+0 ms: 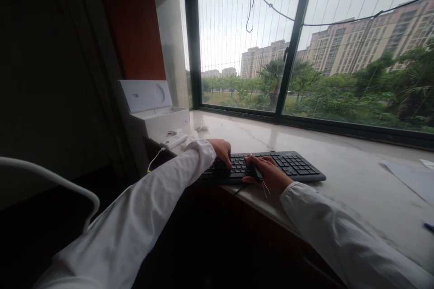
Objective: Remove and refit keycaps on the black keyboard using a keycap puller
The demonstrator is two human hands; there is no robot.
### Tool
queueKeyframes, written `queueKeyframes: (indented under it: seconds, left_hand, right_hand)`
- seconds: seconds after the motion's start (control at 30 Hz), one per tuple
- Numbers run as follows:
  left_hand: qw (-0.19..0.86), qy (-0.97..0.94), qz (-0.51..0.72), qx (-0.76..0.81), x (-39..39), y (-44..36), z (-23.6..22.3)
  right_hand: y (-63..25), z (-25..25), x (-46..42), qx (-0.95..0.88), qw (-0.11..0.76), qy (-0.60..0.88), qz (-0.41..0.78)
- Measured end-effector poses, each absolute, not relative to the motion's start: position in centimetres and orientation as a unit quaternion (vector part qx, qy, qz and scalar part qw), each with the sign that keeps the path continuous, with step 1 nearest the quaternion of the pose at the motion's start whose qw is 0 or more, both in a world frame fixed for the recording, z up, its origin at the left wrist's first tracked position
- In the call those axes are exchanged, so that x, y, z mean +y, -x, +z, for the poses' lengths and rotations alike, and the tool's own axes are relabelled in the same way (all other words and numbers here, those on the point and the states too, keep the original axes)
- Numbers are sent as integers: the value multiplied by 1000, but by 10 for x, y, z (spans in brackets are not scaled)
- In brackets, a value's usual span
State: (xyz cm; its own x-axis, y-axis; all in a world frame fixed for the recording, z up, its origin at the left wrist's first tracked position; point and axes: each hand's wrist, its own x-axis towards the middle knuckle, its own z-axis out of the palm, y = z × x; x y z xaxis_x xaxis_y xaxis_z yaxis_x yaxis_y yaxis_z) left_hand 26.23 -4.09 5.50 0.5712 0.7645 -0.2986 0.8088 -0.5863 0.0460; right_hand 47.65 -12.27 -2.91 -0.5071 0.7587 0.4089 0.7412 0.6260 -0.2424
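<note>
A black keyboard (294, 162) lies along the front edge of the pale marble sill. Over its left part, my left hand (221, 150) is bent down onto it, one digit pressing on the keys and the others curled toward the far edge, partly hidden. My right hand (271, 172) rests above the keyboard's middle, closed around a keycap puller (257, 172) with a black handle. Thin wire prongs stick out of the handle toward me. The other end of the puller is at the keys, where my fingers partly cover it.
An open white box (161, 119) stands at the sill's left end. Nearer me lies a white device (174, 140) with a cable, and a crumpled white scrap (202, 126) sits behind. Paper (408, 178) lies at right. Windows (244, 54) rise behind; a white curved tube (61, 176) is at left.
</note>
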Motion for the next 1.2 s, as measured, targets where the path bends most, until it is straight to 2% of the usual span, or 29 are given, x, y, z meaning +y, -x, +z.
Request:
queueKeyframes:
  seconds: [1.2]
  left_hand:
    - [35,-897,-103,429,-45,-268,44]
  right_hand:
    - [-478,-32,-121,-870,250,424,-1]
